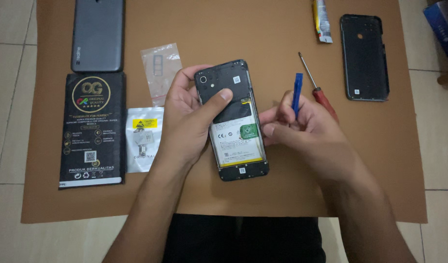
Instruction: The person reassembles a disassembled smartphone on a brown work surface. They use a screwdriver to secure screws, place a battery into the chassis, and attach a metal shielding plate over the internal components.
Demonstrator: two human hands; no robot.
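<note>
Fingers of our left hand (187, 122) wrap the opened phone (236, 129), thumb pressed across its back above the battery (238, 139). Our right hand (302, 129) pinches a blue pry tool (296, 92), upright, just right of the phone. On the brown surface (282, 190) lie a red screwdriver (317, 87), a back cover (364, 57) far right, and packets (143, 139) left.

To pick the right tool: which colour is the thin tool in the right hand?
Blue; the pry tool shows best in the head view, held by the right hand.
</note>
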